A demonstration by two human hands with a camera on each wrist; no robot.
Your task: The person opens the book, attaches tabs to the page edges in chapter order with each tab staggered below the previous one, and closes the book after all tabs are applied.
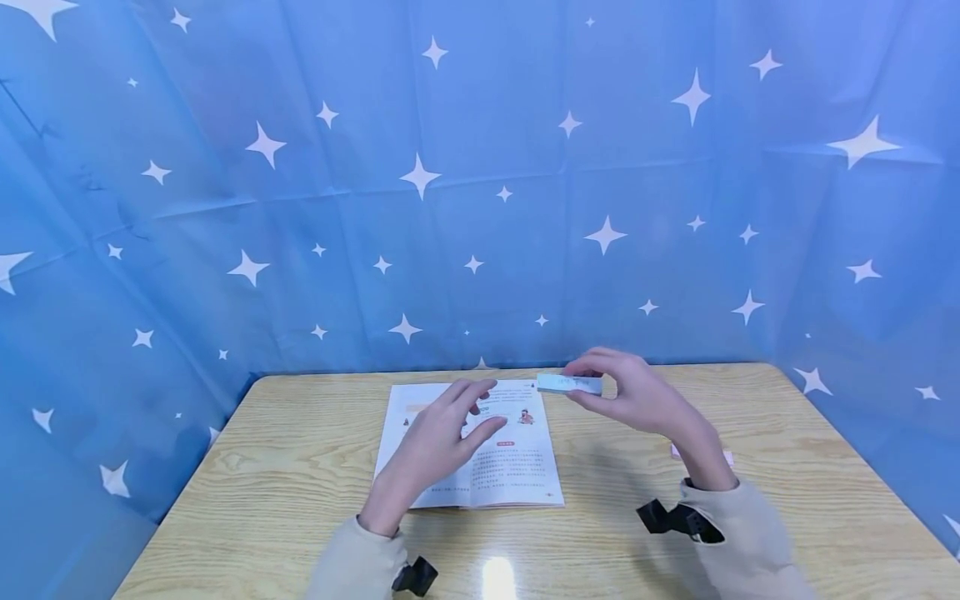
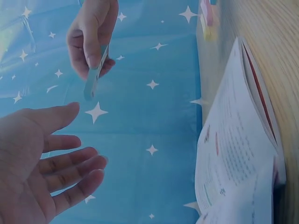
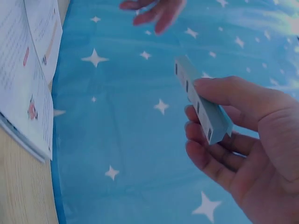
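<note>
A slim light-blue box (image 1: 551,382) with small dark printed marks is raised above the table's far side. My right hand (image 1: 641,396) grips it, thumb on one side and fingers on the other, as the right wrist view shows for the box (image 3: 212,119). My left hand (image 1: 442,433) hovers over an open book (image 1: 517,475), fingers spread apart and palm bare. In the left wrist view, the left hand (image 2: 51,163) holds nothing, and a gap separates it from the box (image 2: 93,81). Part of the book's left page is hidden behind the left hand.
Beneath both hands is a light wooden table (image 1: 285,467). A small pink item (image 1: 727,457) lies on its right side, partly covered by my right wrist. In the left wrist view, a yellow item (image 2: 205,30) is beside it. A blue star-patterned curtain (image 1: 480,225) encloses the table's back and sides.
</note>
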